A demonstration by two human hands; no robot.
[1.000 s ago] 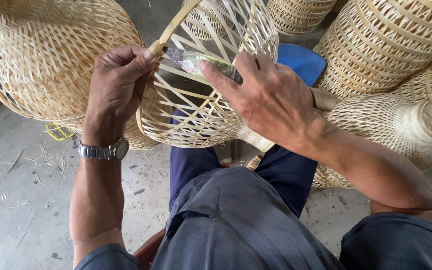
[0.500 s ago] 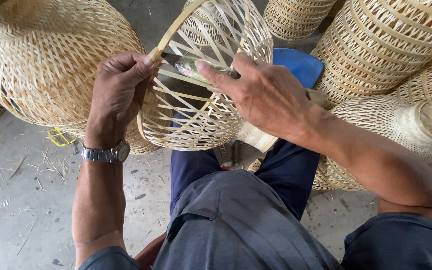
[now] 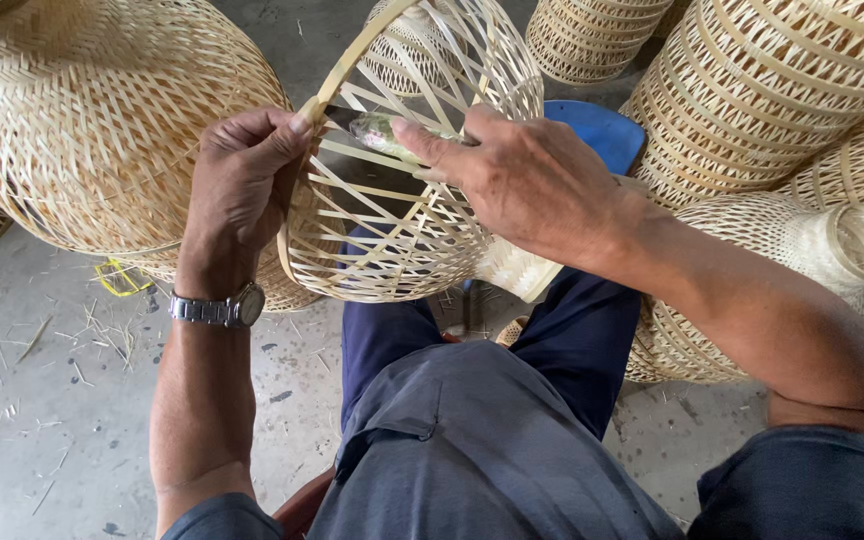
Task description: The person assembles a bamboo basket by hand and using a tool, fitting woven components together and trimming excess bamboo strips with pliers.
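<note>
An open-weave bamboo basket lies on its side over my knees, its mouth turned toward me. My left hand grips the rim of the basket at its left side, thumb pressed on the rim strip. My right hand holds a knife across the basket's mouth, forefinger laid along the blade. The blade's tip reaches the rim right by my left thumb. A wristwatch sits on my left wrist.
A large tightly woven basket stands at the left. More woven baskets crowd the right and the back. A bottle-shaped woven piece lies by my right arm. A blue stool shows behind the basket. Bamboo scraps litter the concrete floor.
The basket has been tipped up slightly and my left hand has shifted its grip on the rim. The knife blade has moved left along the rim toward my left thumb.
</note>
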